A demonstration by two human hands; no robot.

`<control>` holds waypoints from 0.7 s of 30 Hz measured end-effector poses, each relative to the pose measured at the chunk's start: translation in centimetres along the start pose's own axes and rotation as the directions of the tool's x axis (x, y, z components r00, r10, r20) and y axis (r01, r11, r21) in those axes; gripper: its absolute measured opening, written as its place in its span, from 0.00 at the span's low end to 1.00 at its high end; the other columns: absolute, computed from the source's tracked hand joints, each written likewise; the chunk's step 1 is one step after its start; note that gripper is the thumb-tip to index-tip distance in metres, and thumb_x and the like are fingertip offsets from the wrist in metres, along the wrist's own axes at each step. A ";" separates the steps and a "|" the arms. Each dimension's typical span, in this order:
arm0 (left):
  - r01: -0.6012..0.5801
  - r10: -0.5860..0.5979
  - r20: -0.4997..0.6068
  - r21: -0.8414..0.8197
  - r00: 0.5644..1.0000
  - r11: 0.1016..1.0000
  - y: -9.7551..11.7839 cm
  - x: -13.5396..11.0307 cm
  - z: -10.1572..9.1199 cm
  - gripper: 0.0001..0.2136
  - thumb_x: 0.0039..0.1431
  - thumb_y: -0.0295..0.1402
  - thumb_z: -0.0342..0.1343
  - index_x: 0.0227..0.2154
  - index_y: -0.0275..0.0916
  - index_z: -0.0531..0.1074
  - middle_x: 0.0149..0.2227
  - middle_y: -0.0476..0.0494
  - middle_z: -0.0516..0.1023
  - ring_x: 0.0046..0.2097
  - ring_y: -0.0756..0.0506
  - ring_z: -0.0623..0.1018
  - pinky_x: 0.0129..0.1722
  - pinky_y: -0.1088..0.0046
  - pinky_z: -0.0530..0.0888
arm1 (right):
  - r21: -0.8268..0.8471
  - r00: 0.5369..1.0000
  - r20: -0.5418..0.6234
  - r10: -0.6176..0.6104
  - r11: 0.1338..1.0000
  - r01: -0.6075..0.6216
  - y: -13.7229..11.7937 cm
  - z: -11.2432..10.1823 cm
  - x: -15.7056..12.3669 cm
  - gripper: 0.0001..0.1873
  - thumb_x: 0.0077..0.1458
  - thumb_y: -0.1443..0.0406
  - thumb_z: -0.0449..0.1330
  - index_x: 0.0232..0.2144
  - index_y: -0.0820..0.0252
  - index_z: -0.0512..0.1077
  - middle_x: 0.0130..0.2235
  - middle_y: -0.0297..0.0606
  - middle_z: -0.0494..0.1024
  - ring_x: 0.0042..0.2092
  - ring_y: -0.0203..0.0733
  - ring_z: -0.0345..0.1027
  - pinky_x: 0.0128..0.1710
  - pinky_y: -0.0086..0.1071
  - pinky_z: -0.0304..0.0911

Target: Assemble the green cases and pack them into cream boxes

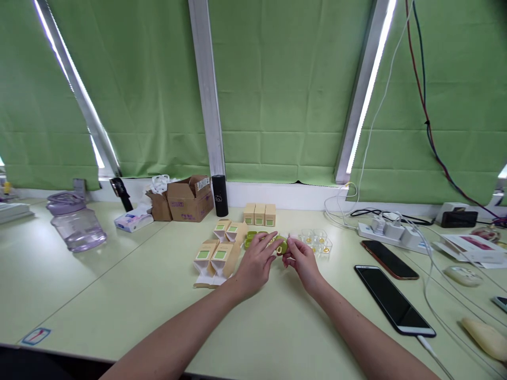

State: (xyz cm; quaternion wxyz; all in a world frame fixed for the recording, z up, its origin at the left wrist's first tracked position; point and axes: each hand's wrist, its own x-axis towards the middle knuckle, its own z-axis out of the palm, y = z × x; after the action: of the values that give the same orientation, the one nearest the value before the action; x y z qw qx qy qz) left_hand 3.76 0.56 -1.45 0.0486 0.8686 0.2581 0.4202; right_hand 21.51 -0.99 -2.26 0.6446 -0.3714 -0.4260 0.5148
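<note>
My left hand [256, 260] and my right hand [301, 258] meet at the middle of the table, both pinching a small round green item [281, 247]. More green round pieces [251, 238] lie just behind my left hand. Open tan cartons with green labels [214, 257] lie to the left of my left hand. Three closed tan boxes [260, 214] stand in a row behind. Small clear containers with gold pieces [317, 240] sit to the right of my right hand.
Two black phones [392, 298] lie at the right, near a white power strip [390, 231] with cables. A brown cardboard box [189, 198], a black cylinder [219, 195], a tissue pack [132, 220] and a clear purple jug [77, 224] stand at the back left.
</note>
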 end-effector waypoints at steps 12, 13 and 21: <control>0.095 -0.096 -0.061 -0.017 0.994 0.995 -0.4 0.2 0.1 0.24 0.66 0.29 0.58 0.64 0.44 0.67 0.58 0.38 0.77 0.61 0.35 0.69 0.59 0.49 0.72 | 0.017 0.996 0.058 0.067 0.998 -0.068 0.0 -0.5 -0.1 0.29 0.44 0.41 0.72 0.30 0.61 0.77 0.26 0.39 0.79 0.28 0.38 0.66 0.26 0.30 0.59; 0.125 -0.128 -0.075 -0.038 0.989 0.991 -0.3 0.2 0.1 0.23 0.66 0.29 0.58 0.63 0.44 0.69 0.56 0.38 0.78 0.60 0.35 0.69 0.59 0.50 0.72 | 0.003 0.996 0.067 0.066 0.998 -0.066 0.0 -0.6 -0.2 0.29 0.44 0.41 0.71 0.30 0.60 0.77 0.26 0.39 0.79 0.28 0.39 0.67 0.26 0.30 0.58; 0.502 -0.577 -0.077 -0.411 0.813 0.761 -0.5 1.1 0.5 0.18 0.59 0.36 0.65 0.52 0.41 0.77 0.52 0.37 0.78 0.50 0.40 0.78 0.48 0.63 0.75 | -0.291 0.997 0.042 -0.069 0.954 0.078 0.1 -1.2 0.4 0.25 0.52 0.43 0.63 0.31 0.58 0.79 0.25 0.39 0.76 0.30 0.44 0.67 0.29 0.34 0.58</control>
State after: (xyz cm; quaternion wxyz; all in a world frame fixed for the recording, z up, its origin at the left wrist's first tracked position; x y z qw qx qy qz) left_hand 4.48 1.57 -1.11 0.3051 0.6848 0.4173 0.5137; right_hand 22.63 -0.62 -2.66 0.5946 -0.4383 -0.5209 0.4277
